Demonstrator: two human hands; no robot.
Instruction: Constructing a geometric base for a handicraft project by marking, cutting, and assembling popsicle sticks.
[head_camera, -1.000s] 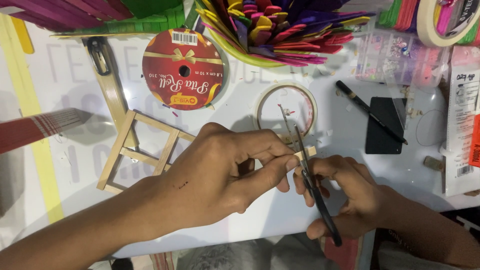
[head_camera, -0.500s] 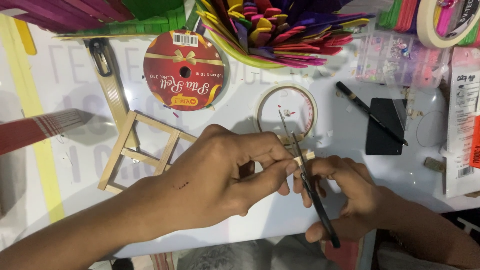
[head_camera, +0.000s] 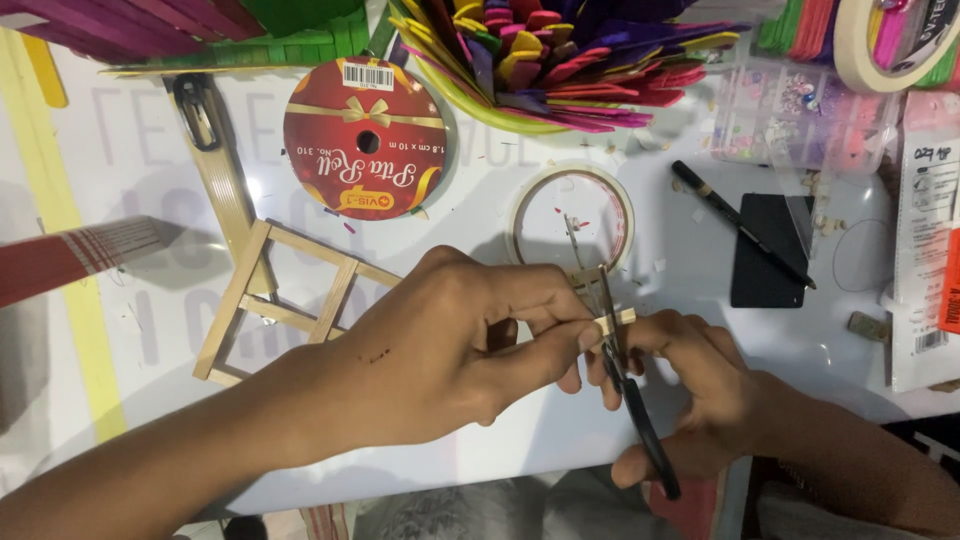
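My left hand (head_camera: 450, 355) pinches a small pale wooden stick piece (head_camera: 612, 322) between thumb and fingers, just above the white table. My right hand (head_camera: 700, 390) grips black-handled scissors (head_camera: 625, 385); their metal blades point away from me and cross the stick piece. Just behind my left hand lies a frame of glued wooden sticks (head_camera: 290, 300), flat on the table.
A red ribbon spool (head_camera: 365, 150), a clear tape roll (head_camera: 572, 215), a black pen (head_camera: 740, 222) and a black card (head_camera: 770, 250) lie on the white table (head_camera: 150, 330). Coloured craft sticks (head_camera: 560, 50) stand at the back, a bead box (head_camera: 800, 115) to their right.
Both hands have stayed in place. The scissor blades have shifted slightly against the stick piece.
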